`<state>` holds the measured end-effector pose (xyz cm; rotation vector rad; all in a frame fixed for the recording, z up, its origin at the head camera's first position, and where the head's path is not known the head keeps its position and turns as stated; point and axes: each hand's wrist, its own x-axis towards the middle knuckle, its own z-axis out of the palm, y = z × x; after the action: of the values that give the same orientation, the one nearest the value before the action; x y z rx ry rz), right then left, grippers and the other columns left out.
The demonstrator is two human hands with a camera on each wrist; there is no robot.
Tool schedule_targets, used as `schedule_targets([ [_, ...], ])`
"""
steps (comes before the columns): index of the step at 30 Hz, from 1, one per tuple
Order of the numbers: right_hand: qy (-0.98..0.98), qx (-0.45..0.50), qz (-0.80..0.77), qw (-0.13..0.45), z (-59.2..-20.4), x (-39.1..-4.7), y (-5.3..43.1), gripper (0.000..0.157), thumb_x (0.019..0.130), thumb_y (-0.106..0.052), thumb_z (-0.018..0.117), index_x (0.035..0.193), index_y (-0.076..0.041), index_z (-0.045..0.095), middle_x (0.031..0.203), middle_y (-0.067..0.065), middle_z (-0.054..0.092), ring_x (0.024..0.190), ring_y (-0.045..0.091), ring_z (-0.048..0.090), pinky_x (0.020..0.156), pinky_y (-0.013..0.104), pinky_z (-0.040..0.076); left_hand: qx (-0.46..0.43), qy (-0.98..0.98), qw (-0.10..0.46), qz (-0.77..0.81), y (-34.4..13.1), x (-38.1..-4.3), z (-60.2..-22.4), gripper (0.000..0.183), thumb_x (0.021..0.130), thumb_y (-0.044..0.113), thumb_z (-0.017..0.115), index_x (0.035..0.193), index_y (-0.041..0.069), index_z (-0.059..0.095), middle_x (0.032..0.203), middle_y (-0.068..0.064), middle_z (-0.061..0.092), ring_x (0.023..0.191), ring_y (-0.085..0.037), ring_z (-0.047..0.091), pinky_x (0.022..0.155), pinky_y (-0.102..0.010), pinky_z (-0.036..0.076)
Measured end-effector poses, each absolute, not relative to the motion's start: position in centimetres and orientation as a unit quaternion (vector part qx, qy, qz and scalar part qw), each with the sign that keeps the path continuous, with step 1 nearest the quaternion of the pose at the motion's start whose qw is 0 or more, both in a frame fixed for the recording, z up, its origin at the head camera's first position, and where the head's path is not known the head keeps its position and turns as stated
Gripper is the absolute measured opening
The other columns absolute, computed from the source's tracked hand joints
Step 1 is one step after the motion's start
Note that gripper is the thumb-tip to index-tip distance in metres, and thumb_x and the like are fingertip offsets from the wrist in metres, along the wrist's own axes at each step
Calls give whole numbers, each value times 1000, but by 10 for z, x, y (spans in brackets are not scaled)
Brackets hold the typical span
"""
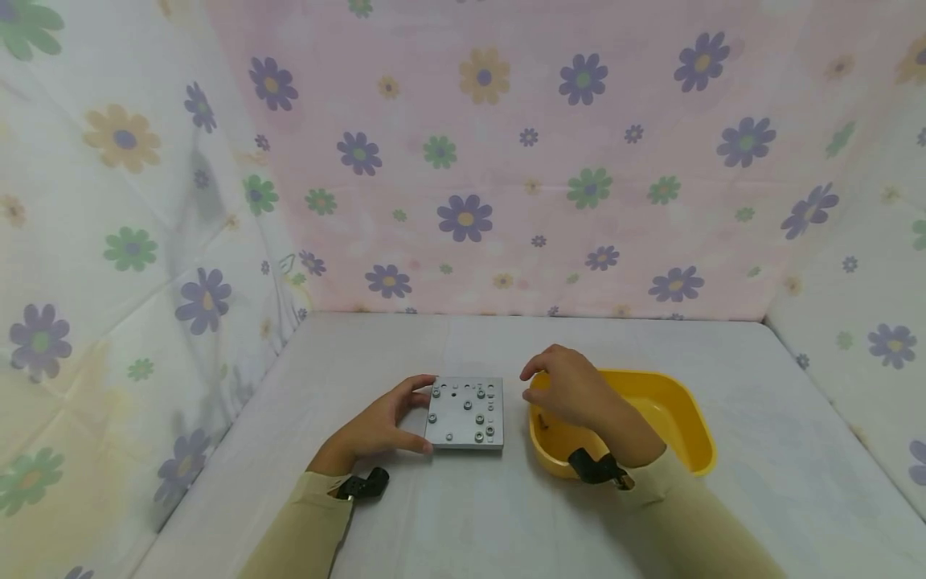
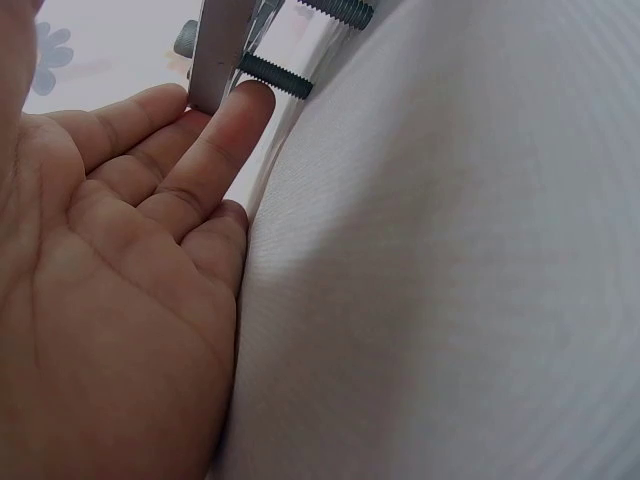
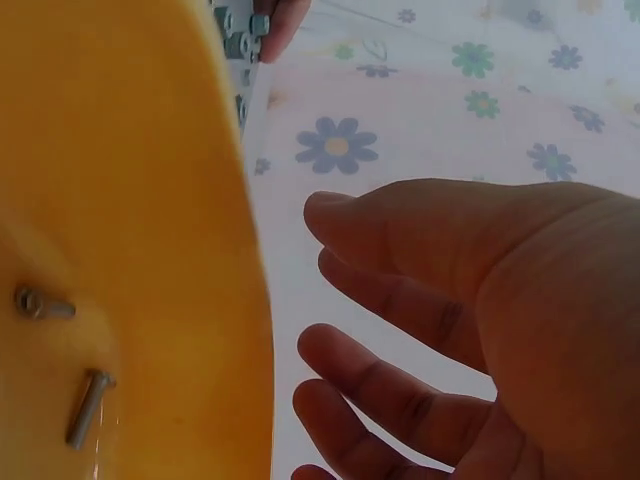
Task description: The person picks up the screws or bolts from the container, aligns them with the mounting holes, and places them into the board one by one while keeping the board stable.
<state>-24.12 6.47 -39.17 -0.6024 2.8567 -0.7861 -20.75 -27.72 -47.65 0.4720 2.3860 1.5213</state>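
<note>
Left hand point(image 1: 391, 422) grips the screw-studded plate point(image 1: 454, 418), likely steadying it. Right hand point(image 1: 567, 392) (empty, fingers parted) hovers by the tub's left rim point(image 1: 535, 444).

Both close-up wrist views seemingly share the plate point(image 1: 457, 420).

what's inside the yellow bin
At least two screws lie inside the yellow bin. In the head view, the right hand and forearm cover part; what's there can't be seen.
</note>
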Motion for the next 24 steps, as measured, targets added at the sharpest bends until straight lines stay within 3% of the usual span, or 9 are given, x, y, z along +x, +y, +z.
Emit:
schedule_targets([
  [17, 938, -205, -261, 97, -395, -251, 93, 20, 92, -27, 77, 111, -20, 77, 107, -2, 70, 101, 20, 61, 97, 43, 55, 164, 826, 134, 522, -278, -208, -479, 112, 68, 21, 98, 159, 28, 34, 144, -2, 60, 146, -22, 44, 128, -58, 9],
  [24, 939, -198, -261, 107, -398, -254, 101, 23, 91, -29, 80, 111, -19, 76, 98, -3, 68, 89, 18, 59, 80, 33, 54, 165, 827, 134, 520, -278, -209, -480, 111, 68, 22, 98, 159, 31, 34, 143, -1, 61, 146, -21, 42, 127, -58, 9],
])
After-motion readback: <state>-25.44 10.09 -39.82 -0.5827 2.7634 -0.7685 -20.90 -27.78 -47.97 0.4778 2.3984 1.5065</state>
